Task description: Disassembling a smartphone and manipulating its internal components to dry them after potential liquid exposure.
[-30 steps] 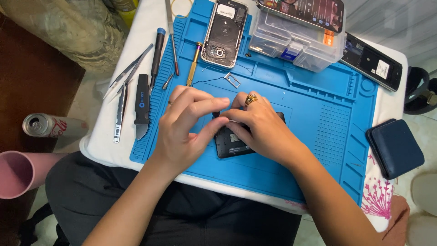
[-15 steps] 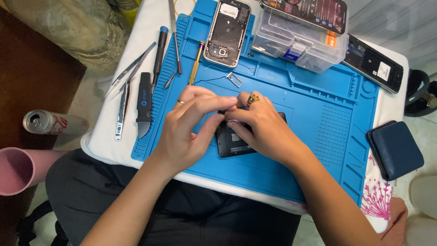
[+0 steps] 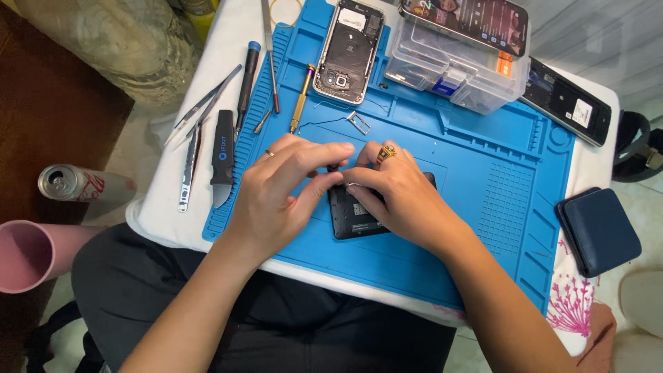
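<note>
A black phone part (image 3: 356, 220) lies flat on the blue work mat (image 3: 497, 186). My right hand (image 3: 400, 197), with a gold ring, rests over it and pins its upper edge. My left hand (image 3: 283, 190) pinches a small dark piece at the part's top left corner, fingertips meeting those of the right hand. Most of the black part is hidden under both hands.
An opened phone shell (image 3: 347, 52), a small metal tray piece (image 3: 359, 123), a gold-tipped screwdriver (image 3: 301, 97), tweezers (image 3: 197, 131), a black pry tool (image 3: 222, 157) and a clear parts box (image 3: 452, 65) with a phone on top. A black phone (image 3: 566, 102), navy case (image 3: 599, 231), can (image 3: 83, 185), pink cup (image 3: 31, 252).
Both hands have stayed on the black part. The left fingers shifted slightly up and right along its top edge; the view has drifted a little.
</note>
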